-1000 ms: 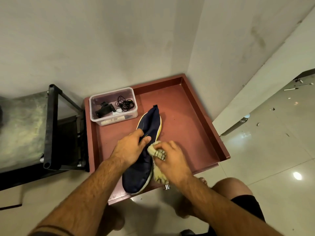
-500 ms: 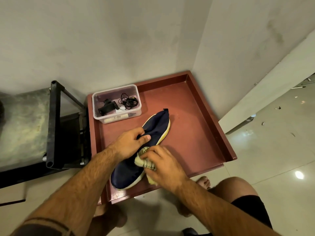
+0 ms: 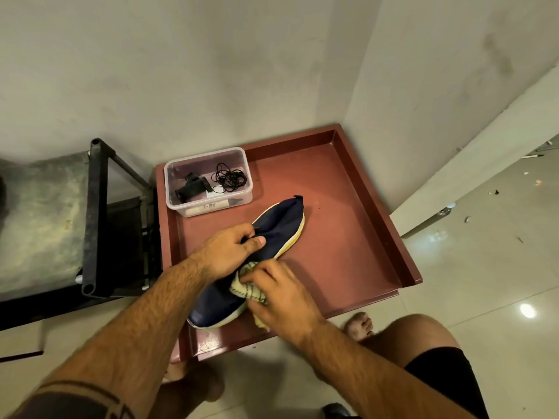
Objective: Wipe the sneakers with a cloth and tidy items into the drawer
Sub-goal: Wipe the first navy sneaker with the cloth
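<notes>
Sneaker diagonal, toe near-left; left hand grips it, right hand clutches cloth.

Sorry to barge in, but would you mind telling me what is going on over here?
A person is crouched over an open reddish-brown drawer, cleaning a navy sneaker that lies inside it. The left hand grips the shoe's upper to steady it, while the right hand presses a yellowish cloth against its side. A clear plastic box holding a tangled black cord and a small dark gadget sits in the drawer's far left corner.
</notes>
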